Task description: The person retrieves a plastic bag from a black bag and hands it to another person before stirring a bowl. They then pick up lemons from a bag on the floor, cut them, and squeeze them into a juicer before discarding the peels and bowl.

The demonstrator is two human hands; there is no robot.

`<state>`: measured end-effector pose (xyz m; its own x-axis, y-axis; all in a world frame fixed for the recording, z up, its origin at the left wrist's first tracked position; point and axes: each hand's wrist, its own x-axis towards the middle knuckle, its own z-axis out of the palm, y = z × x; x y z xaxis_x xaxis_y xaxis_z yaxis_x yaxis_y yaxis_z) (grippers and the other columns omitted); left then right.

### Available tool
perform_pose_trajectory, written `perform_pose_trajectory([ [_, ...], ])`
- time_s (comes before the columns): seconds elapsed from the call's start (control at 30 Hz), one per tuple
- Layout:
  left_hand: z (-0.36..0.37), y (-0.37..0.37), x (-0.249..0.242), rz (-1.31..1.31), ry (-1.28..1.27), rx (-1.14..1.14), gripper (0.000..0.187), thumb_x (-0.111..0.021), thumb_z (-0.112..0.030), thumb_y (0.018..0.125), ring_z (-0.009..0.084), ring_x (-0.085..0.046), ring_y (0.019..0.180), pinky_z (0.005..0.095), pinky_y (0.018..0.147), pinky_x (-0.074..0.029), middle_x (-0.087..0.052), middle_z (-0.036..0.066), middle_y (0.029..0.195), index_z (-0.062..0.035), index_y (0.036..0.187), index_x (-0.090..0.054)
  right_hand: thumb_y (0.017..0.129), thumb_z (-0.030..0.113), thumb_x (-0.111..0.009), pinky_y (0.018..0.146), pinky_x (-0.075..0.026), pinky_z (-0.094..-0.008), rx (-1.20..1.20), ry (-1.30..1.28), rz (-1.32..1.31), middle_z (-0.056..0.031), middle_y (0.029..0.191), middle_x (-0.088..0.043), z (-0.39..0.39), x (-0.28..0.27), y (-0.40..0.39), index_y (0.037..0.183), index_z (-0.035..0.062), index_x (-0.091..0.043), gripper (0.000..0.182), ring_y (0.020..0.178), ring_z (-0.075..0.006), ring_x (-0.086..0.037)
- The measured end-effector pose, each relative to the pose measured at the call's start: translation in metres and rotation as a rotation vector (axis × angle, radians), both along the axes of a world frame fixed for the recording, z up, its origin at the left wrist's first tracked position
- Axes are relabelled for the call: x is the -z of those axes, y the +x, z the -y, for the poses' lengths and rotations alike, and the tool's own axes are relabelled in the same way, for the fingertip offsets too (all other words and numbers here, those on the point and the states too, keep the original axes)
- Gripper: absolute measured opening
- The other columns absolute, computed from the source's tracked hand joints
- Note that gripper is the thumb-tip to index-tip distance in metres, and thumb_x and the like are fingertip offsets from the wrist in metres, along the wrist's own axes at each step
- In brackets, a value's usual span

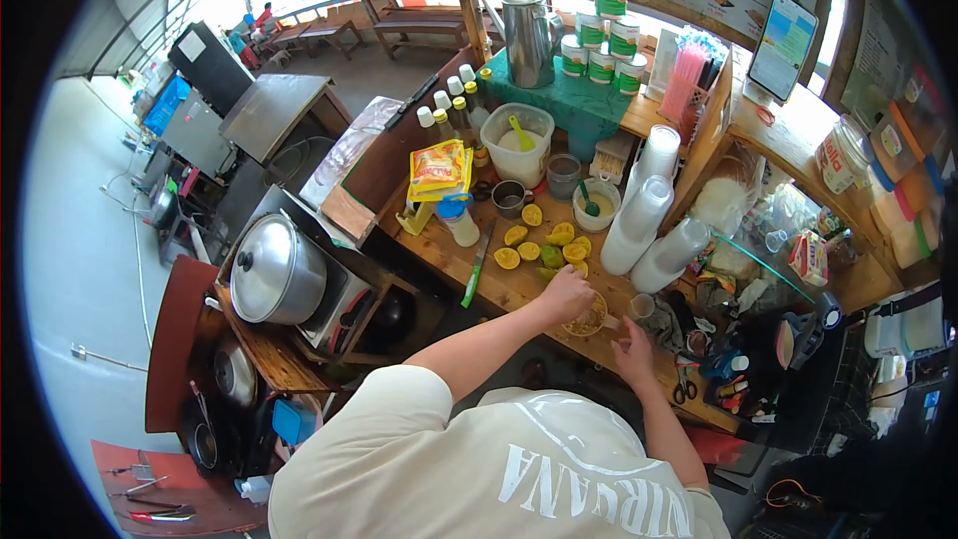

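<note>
My left hand (567, 295) is closed, fingers down, at the left rim of a small round strainer-like bowl (587, 317) with yellowish contents. I cannot tell what, if anything, is in its fingers. Beyond it lie several squeezed yellow-green citrus halves (507, 258). My right hand (633, 347) is open to the right of the bowl, fingers apart, its fingertips close to the bowl's pale handle. Just above that hand stands a clear plastic cup (642, 306). A knife with a green handle (472, 284) lies left of the citrus on the wooden counter (431, 252).
Stacked plastic cups (639, 225), a white tub with a green spoon (587, 208), a metal cup (509, 200) and a large container (519, 145) line the back. Scissors (685, 385) lie at right. A big lidded pot (277, 269) sits on a stove at left. A phone (782, 48) stands upper right.
</note>
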<state>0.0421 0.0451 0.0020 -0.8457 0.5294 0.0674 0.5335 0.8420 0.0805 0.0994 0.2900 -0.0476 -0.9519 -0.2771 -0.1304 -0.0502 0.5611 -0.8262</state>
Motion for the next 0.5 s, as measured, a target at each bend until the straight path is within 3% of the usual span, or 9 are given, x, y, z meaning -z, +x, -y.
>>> perform_pose_trajectory([
  [0.13, 0.005, -0.002, -0.006, 0.036, 0.065, 0.119, 0.008, -0.067, -0.02, 0.073, 0.0237, -0.062, 0.09, 0.0401, 0.081, -0.043, -0.069, 0.003, 0.078, -0.0159, 0.068, -0.073, 0.084, 0.004, -0.072, 0.089, -0.055, -0.0374, -0.012, 0.037, -0.066, -0.0201, 0.132, -0.059, 0.004, 0.01, -0.001, 0.139, 0.0039, -0.053, 0.058, 0.097, -0.0281, -0.068],
  [0.2, 0.005, -0.002, -0.004, 0.018, -0.071, 0.186, 0.01, -0.069, -0.028, 0.068, 0.0247, -0.065, 0.084, 0.0405, 0.077, -0.043, -0.07, 0.002, 0.073, -0.0196, 0.066, -0.074, 0.084, 0.006, -0.073, 0.096, -0.051, -0.0399, -0.056, 0.106, -0.196, -0.0209, 0.13, -0.061, 0.004, 0.023, -0.002, 0.138, 0.0041, -0.054, 0.057, 0.108, -0.0337, -0.065],
  [0.27, 0.009, -0.01, 0.011, -0.021, -0.048, 0.162, 0.01, -0.07, -0.03, 0.065, 0.0254, -0.066, 0.082, 0.0427, 0.076, -0.046, -0.07, 0.003, 0.072, -0.0206, 0.065, -0.074, 0.085, 0.008, -0.073, 0.105, -0.046, -0.0427, -0.023, 0.07, -0.192, -0.0211, 0.13, -0.061, 0.01, 0.017, -0.001, 0.135, 0.0041, -0.056, 0.054, 0.123, -0.0388, -0.057],
  [0.43, 0.015, -0.009, 0.003, 0.079, -0.019, 0.211, 0.015, -0.067, -0.021, 0.074, 0.0227, -0.062, 0.098, 0.0406, 0.087, -0.044, -0.072, 0.002, 0.085, -0.0219, 0.083, -0.079, 0.085, 0.009, -0.07, 0.1, -0.049, -0.0413, -0.001, 0.078, -0.113, -0.0207, 0.128, -0.06, 0.01, 0.014, 0.004, 0.137, 0.004, -0.054, 0.054, 0.116, -0.0388, -0.06],
  [0.5, 0.011, -0.006, -0.001, 0.068, 0.056, 0.247, 0.019, -0.066, -0.016, 0.074, 0.0227, -0.062, 0.095, 0.0401, 0.085, -0.044, -0.072, 0.001, 0.086, -0.022, 0.085, -0.08, 0.086, 0.009, -0.069, 0.099, -0.049, -0.0409, 0.037, 0.072, -0.109, -0.0207, 0.129, -0.058, 0.01, 0.019, 0.008, 0.137, 0.0038, -0.053, 0.054, 0.115, -0.0383, -0.06],
])
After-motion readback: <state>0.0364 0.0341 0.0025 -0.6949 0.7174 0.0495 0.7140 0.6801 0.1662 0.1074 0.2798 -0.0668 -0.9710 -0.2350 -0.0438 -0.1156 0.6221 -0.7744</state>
